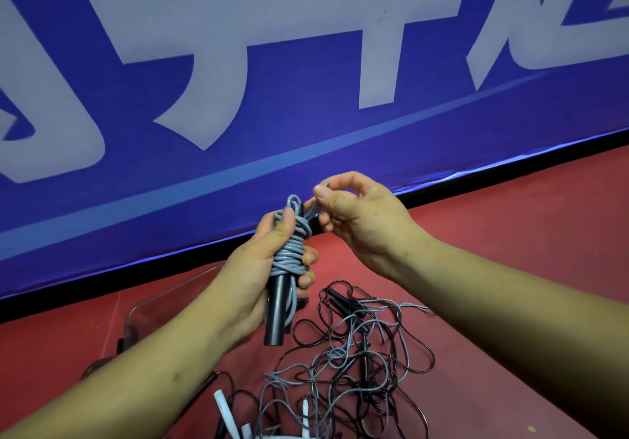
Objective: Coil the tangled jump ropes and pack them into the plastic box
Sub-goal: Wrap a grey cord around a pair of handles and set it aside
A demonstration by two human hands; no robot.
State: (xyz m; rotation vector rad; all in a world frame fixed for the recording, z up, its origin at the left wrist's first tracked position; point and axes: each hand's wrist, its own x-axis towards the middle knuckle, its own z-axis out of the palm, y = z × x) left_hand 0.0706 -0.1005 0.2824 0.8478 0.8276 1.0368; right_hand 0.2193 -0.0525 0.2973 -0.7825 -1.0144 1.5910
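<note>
My left hand (253, 272) grips a grey jump rope bundle (289, 251), its cord wound tightly around dark handles (277, 312) that stick out below my palm. My right hand (357, 214) pinches the loose end of the grey cord (321, 187) just above and right of the bundle. A tangled pile of grey and black jump ropes (347, 363) lies on the red floor below my hands. The clear plastic box (153, 306) sits on the floor to the left, partly hidden behind my left forearm.
A blue banner with large white characters (238, 64) stands right behind the work area, its black base (476, 173) meeting the red floor (527, 234). White handles (226, 411) poke up at the bottom edge of the view among the ropes.
</note>
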